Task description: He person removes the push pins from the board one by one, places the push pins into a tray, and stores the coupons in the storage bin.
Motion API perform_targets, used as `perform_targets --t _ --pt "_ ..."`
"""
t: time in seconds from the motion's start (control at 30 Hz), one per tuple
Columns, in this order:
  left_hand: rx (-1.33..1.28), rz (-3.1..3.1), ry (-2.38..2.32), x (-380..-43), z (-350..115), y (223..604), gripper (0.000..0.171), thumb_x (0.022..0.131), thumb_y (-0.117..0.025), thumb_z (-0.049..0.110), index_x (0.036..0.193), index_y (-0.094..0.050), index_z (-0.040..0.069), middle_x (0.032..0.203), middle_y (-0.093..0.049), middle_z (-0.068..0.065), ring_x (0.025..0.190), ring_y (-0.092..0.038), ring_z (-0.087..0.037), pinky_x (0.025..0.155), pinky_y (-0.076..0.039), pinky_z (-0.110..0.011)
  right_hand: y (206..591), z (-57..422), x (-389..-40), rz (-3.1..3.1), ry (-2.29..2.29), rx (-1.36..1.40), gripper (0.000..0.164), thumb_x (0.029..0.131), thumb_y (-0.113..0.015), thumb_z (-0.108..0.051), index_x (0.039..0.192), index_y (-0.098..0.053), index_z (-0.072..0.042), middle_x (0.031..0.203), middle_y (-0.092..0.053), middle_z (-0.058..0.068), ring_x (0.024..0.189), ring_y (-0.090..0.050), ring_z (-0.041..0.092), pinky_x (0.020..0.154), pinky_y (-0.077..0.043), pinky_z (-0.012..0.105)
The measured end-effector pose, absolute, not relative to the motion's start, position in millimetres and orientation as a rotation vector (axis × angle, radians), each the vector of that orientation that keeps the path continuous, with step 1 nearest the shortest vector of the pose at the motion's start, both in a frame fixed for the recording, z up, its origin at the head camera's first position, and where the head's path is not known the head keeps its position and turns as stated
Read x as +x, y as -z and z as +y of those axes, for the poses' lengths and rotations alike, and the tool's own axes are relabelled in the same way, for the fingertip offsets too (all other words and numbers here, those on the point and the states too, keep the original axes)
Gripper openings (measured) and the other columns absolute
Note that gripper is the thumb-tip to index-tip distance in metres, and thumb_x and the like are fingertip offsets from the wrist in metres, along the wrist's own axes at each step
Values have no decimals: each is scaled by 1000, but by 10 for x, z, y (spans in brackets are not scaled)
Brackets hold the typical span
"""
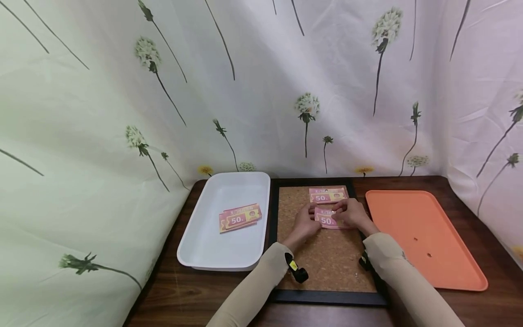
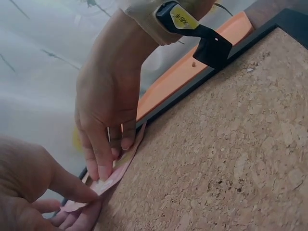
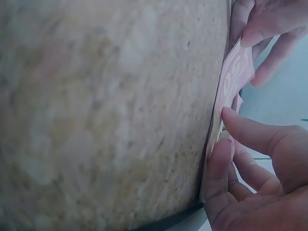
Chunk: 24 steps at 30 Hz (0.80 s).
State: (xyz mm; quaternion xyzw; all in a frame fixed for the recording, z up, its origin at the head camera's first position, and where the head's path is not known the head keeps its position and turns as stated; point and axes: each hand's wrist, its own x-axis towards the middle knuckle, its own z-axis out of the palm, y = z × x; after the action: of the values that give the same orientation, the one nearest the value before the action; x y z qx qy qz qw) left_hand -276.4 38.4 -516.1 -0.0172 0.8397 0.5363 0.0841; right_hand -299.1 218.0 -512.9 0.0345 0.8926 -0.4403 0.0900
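A pink paper coupon (image 1: 326, 221) printed with "50" lies against the cork board (image 1: 327, 263). My left hand (image 1: 304, 222) pinches its left end, thumb on top and fingertips underneath, as the left wrist view shows. At the coupon's upper middle, my right hand (image 1: 354, 214) brings thumb and index finger together on a small pale bit, apparently a thumbtack, mostly hidden by the fingertips. In the right wrist view the right thumb (image 3: 255, 132) meets the coupon's face. Just above, a second coupon (image 1: 327, 195) lies on the board with a small tack near its top edge.
On the left stands a white tray (image 1: 204, 245) holding several stacked coupons (image 1: 241, 218). To the right, an orange tray (image 1: 408, 213) carries two small dark bits. A black frame (image 1: 327, 297) borders the cork. Behind the dark wooden table hangs a flower-printed curtain (image 1: 261, 113).
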Motion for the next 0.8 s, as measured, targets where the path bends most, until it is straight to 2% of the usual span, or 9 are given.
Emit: perform_targets --t 0.2,0.43,0.6,0.8 --pt "-63 2492 -1617 -2775 385 5162 67 82 -73 -10 143 -58 15 128 -65 -8 106 -65 -17 88 -60 -31 5092 2172 -2994 2653 1307 114 24 91 -79 -10 110 -70 1 92 -66 11 66 -55 15 55 -49 26" --pt "-75 2496 -1628 -2776 382 5174 67 82 -73 -11 143 -58 15 127 -66 -8 108 -66 -18 91 -60 -34 5097 2148 -3011 2672 1289 115 20 92 -76 -11 108 -71 1 89 -66 9 67 -54 15 56 -44 25" --pt "-95 2504 -1614 -2770 378 5165 66 84 -74 -8 143 -57 17 129 -66 -8 108 -66 -19 93 -61 -37 5104 2140 -3022 2706 1276 110 18 92 -77 -12 104 -73 1 88 -68 10 73 -55 16 60 -43 26" --pt "-50 2509 -1625 -2763 373 5150 66 82 -75 -9 142 -58 14 127 -66 -8 106 -68 -17 90 -61 -33 5095 2161 -3026 2701 1263 143 19 93 -76 -16 103 -74 0 89 -69 10 80 -56 19 65 -42 27"
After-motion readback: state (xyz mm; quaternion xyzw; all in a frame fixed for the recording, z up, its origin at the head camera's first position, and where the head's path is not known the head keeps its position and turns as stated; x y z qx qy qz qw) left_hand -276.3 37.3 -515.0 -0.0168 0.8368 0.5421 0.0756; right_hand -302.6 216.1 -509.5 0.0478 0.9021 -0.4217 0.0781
